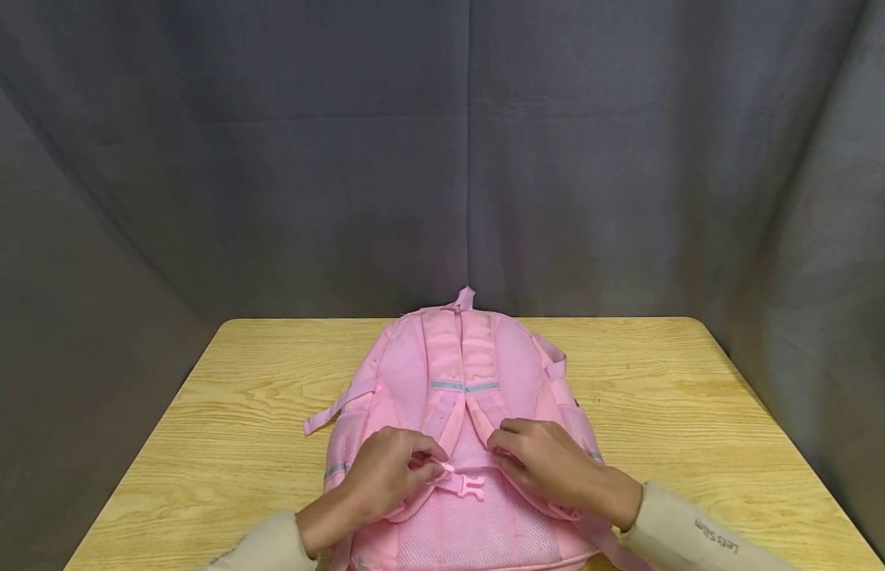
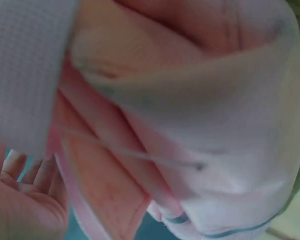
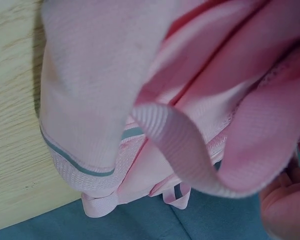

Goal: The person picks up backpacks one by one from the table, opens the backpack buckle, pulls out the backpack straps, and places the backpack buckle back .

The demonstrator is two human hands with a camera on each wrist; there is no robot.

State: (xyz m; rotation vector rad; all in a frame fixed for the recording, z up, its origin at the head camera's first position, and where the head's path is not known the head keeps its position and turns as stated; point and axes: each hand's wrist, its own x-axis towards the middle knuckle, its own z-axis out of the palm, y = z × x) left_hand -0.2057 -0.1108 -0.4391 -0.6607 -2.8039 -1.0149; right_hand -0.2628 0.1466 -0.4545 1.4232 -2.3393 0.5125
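Note:
A pink backpack (image 1: 478,531) lies on the table with its shoulder straps facing up. My left hand (image 1: 385,474) pinches the strap end of a pink side-release buckle (image 1: 462,483), whose prongs point right. On the other side, my right hand (image 1: 549,460) has its fingers curled at the right shoulder strap (image 1: 487,412), and they hide what lies under them. The left wrist view catches my left palm (image 2: 35,200) at its left edge, behind pink fabric. In the right wrist view, a loose webbing strap (image 3: 185,150) loops in front of my right hand (image 3: 287,205).
The wood-grain table (image 1: 699,444) extends on both sides of the backpack. A dark grey curtain (image 1: 342,159) hangs behind it and along the sides. A webbing tail (image 1: 328,416) sticks out at the backpack's left, and a side loop (image 1: 554,361) at its right.

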